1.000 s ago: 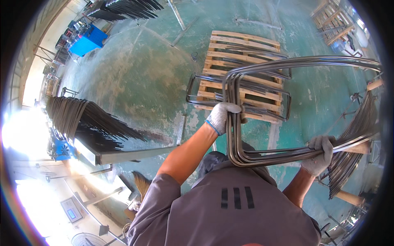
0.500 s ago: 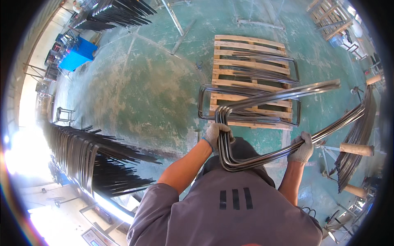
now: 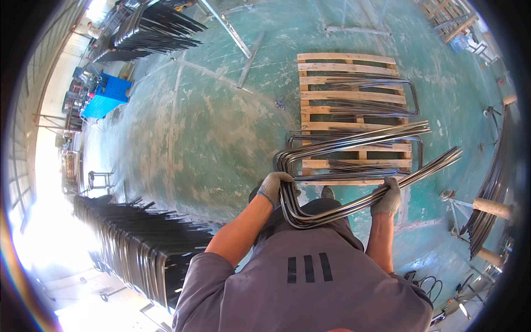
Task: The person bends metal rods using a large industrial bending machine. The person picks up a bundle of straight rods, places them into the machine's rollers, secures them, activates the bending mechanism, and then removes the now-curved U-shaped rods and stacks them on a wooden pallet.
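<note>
Between my two hands I carry a bundle of U-shaped bent metal tubes (image 3: 326,214), shiny and nested together, with its open ends toward the right. My left hand (image 3: 276,185), in a pale work glove, is wrapped round the bundle's short side near the upper bend. Farther right, my gloved right hand (image 3: 387,198) grips the nearer long leg. The other leg slants across the near part of a wooden pallet (image 3: 354,95), on which more U-shaped tubes (image 3: 365,105) lie in groups, partly hidden by my bundle.
At left, a long row of dark bent tubes (image 3: 127,238) hangs on a rack; a similar stack (image 3: 157,27) stands at far left. A blue crate-like bin (image 3: 108,95) is beyond. At right, more tubes (image 3: 487,193) hang near a padded roller (image 3: 492,206). A metal stand's foot (image 3: 251,60) rests on the green floor.
The bundle has come away from the hanging tubes at right and swung left, its open ends now free over the floor and pallet. Both hands keep hold, shifted slightly left.
</note>
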A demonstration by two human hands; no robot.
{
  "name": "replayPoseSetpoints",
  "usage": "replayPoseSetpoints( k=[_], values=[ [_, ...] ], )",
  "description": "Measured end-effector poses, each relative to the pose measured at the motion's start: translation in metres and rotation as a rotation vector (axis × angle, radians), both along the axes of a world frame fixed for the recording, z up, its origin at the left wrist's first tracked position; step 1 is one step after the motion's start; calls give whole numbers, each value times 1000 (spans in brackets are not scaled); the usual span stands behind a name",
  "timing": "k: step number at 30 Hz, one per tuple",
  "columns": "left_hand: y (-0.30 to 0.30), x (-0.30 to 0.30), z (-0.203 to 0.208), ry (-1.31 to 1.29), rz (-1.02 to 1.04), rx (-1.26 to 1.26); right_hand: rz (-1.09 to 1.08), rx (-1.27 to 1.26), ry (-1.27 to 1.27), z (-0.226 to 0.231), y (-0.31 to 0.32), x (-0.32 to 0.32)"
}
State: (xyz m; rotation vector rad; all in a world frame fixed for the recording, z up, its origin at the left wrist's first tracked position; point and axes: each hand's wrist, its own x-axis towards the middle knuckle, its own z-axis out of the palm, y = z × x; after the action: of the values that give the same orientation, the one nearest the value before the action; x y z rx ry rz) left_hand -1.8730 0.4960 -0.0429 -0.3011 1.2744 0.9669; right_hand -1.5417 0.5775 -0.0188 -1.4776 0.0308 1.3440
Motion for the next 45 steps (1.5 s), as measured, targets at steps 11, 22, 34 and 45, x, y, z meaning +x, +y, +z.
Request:
replayPoseSetpoints(
  k=[11,22,34,45],
  values=[
    [98,-247,-42,-141,-142,144,-230,179,-25,-5,55,-241],
    [227,-386,4,34,-260,361,-152,-13,140,2,123,-361],
    [430,-443,-87,199,-397,334,-428,-262,213,-185,302,-424],
    [574,-409,-194,93,-446,131,-377,-269,177,-299,440,-388]
  ],
)
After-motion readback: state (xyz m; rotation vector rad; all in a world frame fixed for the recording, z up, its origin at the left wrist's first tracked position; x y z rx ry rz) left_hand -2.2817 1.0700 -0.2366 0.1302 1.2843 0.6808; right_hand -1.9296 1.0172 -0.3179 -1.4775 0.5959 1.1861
